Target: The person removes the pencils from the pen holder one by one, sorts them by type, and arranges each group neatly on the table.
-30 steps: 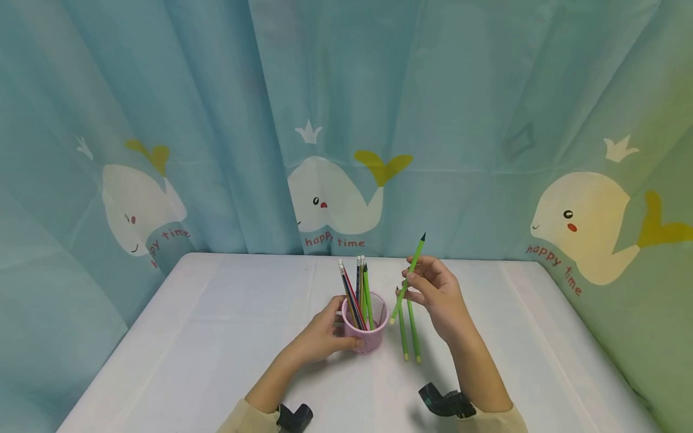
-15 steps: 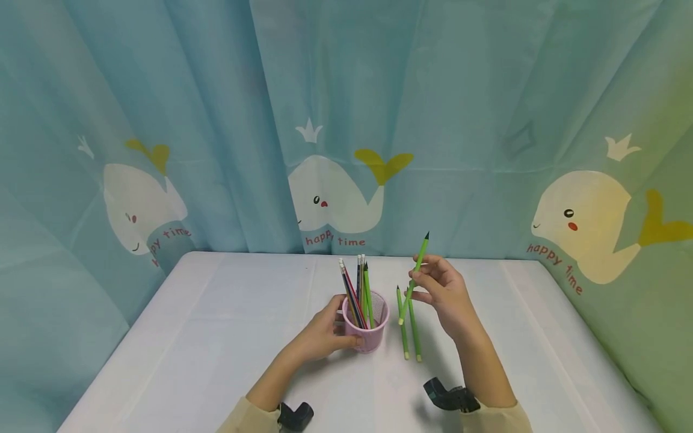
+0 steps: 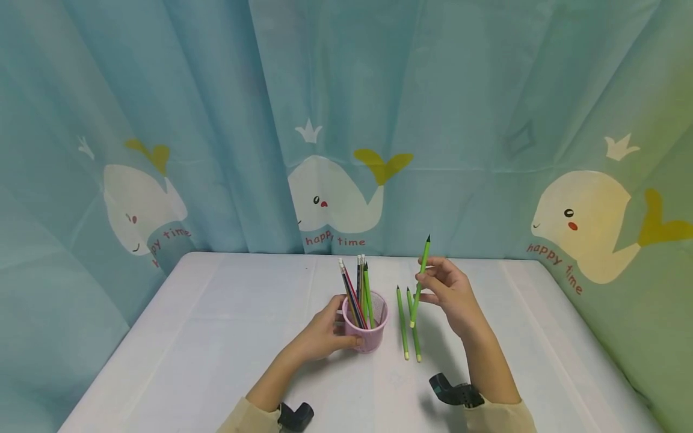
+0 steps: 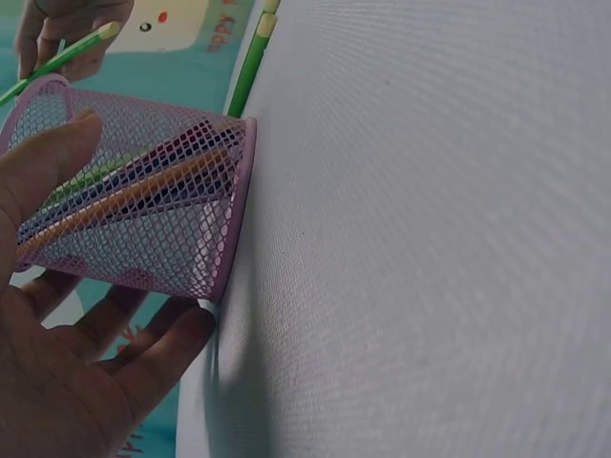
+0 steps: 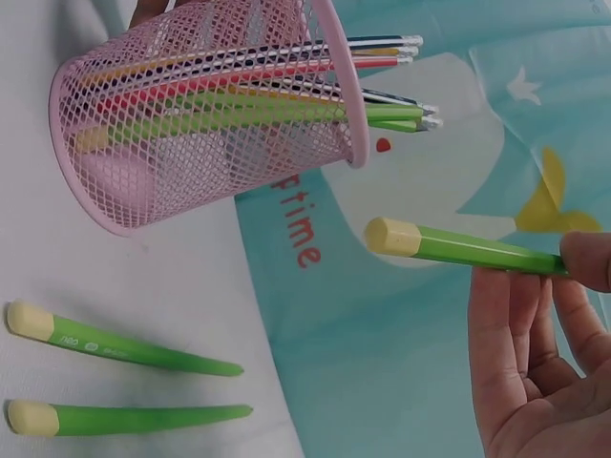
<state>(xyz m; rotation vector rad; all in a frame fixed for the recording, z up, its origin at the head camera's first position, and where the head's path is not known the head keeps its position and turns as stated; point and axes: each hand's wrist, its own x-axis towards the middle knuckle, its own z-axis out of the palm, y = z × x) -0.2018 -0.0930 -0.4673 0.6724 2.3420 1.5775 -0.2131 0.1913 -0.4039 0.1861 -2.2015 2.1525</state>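
A pink mesh pencil cup point(image 3: 371, 340) stands on the table, holding several pencils point(image 3: 354, 294) in dark, red and green. Around its left side curl the fingers and thumb of my left hand point(image 3: 320, 337). My right hand point(image 3: 452, 294) pinches a green pencil point(image 3: 424, 263) in the air, its black point up and its pale yellow end down. Two more green pencils, a left one point(image 3: 403, 328) and a right one point(image 3: 415, 343), lie on the table right of the cup. In the right wrist view, the held pencil point(image 5: 477, 249) sits between thumb and fingertips, apart from the cup point(image 5: 191, 181).
The white-covered table point(image 3: 216, 337) reaches back to a blue-green curtain point(image 3: 460, 120) printed with whales. Dark wrist devices sit on both forearms, one on the left point(image 3: 295, 417) and one on the right point(image 3: 456, 392).
My right hand has moved a little to the right with the green pencil, away from the cup, and the pencil stands more upright. My left hand and the cup have stayed in place.
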